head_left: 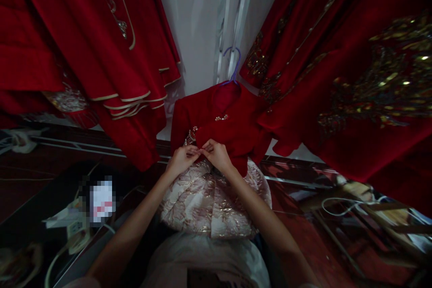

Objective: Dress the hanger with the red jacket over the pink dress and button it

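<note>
A small red jacket (pixel 248 135) hangs before me on a purple hanger (pixel 234 65), with a beaded fastening at its neck and a beaded ornament (pixel 191 135) on the left side of its front. Below it spreads a pale, gold-patterned brocade skirt (pixel 202 202). My left hand (pixel 182 158) is closed in a pinch at the jacket's lower front, just under the ornament. Fingertip to fingertip with it, my right hand (pixel 218 155) also pinches the cloth there. Any small fastener between the fingers is too small to make out.
Long red garments with pale piping (pixel 135 76) hang at the left, and red ones with gold sequins (pixel 381 81) at the right. A power strip (pixel 77 229) with cords lies at lower left. A wooden frame with a white cable (pixel 340 207) stands at lower right.
</note>
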A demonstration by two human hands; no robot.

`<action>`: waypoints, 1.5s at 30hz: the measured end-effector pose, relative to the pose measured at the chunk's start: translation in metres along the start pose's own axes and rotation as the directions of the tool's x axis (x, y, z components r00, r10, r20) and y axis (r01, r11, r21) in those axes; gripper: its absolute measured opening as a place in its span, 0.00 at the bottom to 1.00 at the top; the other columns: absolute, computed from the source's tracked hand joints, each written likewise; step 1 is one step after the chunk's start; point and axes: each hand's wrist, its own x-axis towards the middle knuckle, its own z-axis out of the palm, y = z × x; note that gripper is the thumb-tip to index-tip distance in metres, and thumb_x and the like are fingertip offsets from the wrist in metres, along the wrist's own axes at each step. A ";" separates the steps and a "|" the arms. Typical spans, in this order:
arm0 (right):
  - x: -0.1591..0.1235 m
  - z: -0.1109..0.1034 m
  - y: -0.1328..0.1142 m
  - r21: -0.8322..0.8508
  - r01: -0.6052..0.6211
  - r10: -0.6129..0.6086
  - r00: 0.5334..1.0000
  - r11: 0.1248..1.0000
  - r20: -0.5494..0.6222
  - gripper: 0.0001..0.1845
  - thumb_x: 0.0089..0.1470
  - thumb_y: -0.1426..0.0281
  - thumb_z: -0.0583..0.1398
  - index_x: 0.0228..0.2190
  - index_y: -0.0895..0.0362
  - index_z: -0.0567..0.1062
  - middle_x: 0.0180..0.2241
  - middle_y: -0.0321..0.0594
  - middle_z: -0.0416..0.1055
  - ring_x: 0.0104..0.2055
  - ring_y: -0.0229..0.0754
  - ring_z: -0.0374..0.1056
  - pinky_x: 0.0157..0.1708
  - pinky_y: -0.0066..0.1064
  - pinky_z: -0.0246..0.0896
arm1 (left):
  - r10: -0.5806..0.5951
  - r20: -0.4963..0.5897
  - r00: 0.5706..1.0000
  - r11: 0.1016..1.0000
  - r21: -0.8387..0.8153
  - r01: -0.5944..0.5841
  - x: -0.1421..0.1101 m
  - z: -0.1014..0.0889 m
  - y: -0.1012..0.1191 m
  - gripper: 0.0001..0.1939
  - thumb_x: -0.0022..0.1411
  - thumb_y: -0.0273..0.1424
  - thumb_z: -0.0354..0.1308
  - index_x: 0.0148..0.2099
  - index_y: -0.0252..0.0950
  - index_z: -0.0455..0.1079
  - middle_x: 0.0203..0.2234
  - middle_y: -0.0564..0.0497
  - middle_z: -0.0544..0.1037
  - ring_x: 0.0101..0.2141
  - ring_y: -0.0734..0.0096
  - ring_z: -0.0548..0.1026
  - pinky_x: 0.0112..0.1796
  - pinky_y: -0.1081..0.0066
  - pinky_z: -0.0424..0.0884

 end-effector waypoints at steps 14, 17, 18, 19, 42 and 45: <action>0.001 -0.003 0.002 -0.053 0.002 0.002 0.997 0.999 0.082 0.02 0.49 0.73 0.62 0.29 0.57 0.74 0.28 0.37 0.76 0.29 0.35 0.71 0.32 0.25 0.65 | -0.016 -0.054 0.998 0.996 -0.088 0.011 0.001 0.002 -0.010 0.14 0.50 0.38 0.64 0.35 0.33 0.74 0.27 0.46 0.80 0.29 0.66 0.78 0.35 0.67 0.74; 0.002 -0.001 0.004 -0.080 -0.015 0.021 0.998 0.997 0.067 0.02 0.50 0.73 0.62 0.30 0.58 0.74 0.28 0.36 0.75 0.28 0.35 0.71 0.31 0.24 0.64 | -0.017 -0.052 0.999 0.999 -0.052 0.014 0.003 0.003 -0.010 0.13 0.50 0.37 0.63 0.35 0.33 0.74 0.28 0.46 0.80 0.31 0.67 0.78 0.37 0.67 0.74; 0.002 0.001 0.005 -0.093 -0.019 0.024 0.998 0.995 0.059 0.02 0.50 0.74 0.62 0.30 0.58 0.74 0.27 0.36 0.75 0.28 0.35 0.71 0.31 0.24 0.64 | -0.016 -0.039 0.999 0.999 -0.040 0.014 0.003 0.003 -0.010 0.13 0.50 0.37 0.63 0.35 0.33 0.74 0.29 0.46 0.80 0.31 0.67 0.78 0.37 0.67 0.74; 0.002 0.002 0.006 -0.108 -0.020 0.026 0.998 0.994 0.050 0.03 0.50 0.74 0.61 0.31 0.58 0.74 0.27 0.36 0.75 0.29 0.35 0.71 0.31 0.24 0.64 | -0.016 -0.028 0.999 0.999 -0.030 0.015 0.003 0.003 -0.011 0.13 0.50 0.37 0.63 0.35 0.32 0.74 0.29 0.45 0.80 0.32 0.67 0.78 0.37 0.68 0.74; -0.001 0.005 0.013 0.011 -0.037 0.037 0.999 0.999 -0.008 0.03 0.48 0.72 0.61 0.30 0.57 0.74 0.27 0.36 0.75 0.29 0.35 0.71 0.32 0.24 0.65 | -0.029 0.073 0.997 0.999 0.022 0.028 0.013 -0.006 -0.008 0.15 0.51 0.39 0.62 0.33 0.30 0.75 0.28 0.44 0.80 0.28 0.68 0.77 0.34 0.70 0.73; -0.001 0.004 0.012 0.035 -0.039 0.041 0.998 0.999 -0.056 0.03 0.48 0.72 0.61 0.30 0.57 0.74 0.27 0.35 0.75 0.29 0.35 0.71 0.32 0.25 0.66 | -0.003 0.134 0.991 0.998 0.064 -0.006 0.020 -0.010 -0.003 0.13 0.52 0.38 0.61 0.33 0.31 0.75 0.28 0.46 0.80 0.29 0.69 0.77 0.34 0.71 0.73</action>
